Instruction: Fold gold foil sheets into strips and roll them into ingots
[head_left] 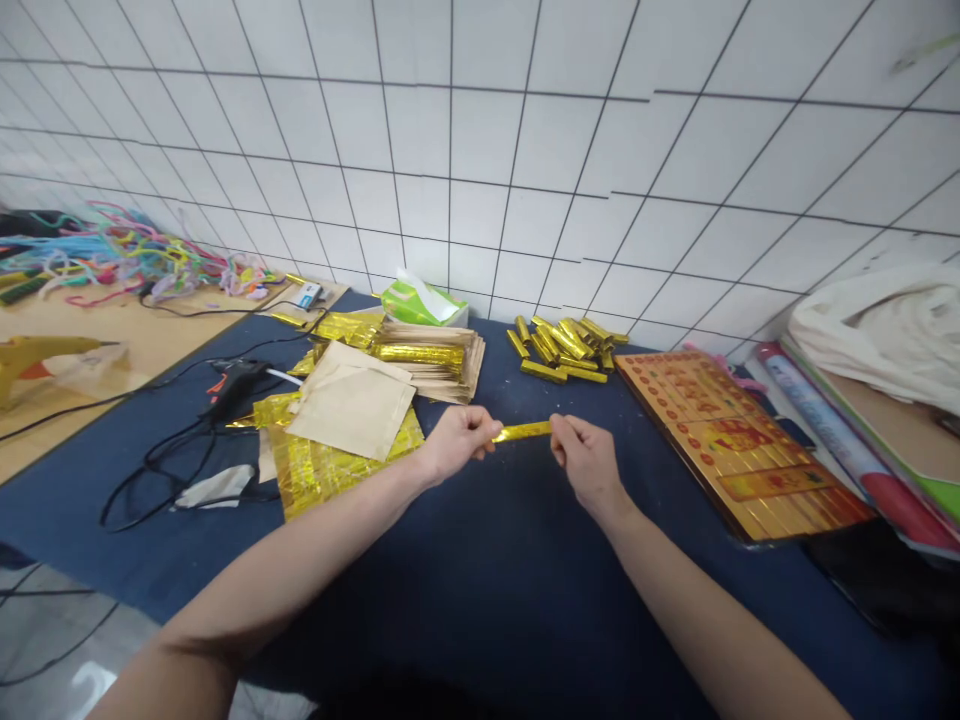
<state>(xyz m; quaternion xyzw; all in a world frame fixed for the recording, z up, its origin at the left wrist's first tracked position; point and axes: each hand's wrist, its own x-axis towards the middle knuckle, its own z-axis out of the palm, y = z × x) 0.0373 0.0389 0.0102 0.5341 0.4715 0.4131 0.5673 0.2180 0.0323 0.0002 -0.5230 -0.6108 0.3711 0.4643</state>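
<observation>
My left hand [455,443] and my right hand [586,460] each pinch one end of a thin rolled gold foil strip [523,432], held level just above the dark blue tablecloth [480,570]. Both hands are closed on it. To the left of my left hand lie flat gold foil sheets [315,470] with tan paper sheets [352,405] on top. Behind them sits a stack of gold-edged paper [431,360]. A heap of finished gold rolls [562,348] lies farther back, beyond my right hand.
A gold and red printed board [739,440] lies at the right, with rolled posters and white cloth [885,330] past it. A black glue gun [236,385] with cables lies at the left, a green tissue pack [420,300] by the tiled wall, coloured pipe cleaners [127,250] far left.
</observation>
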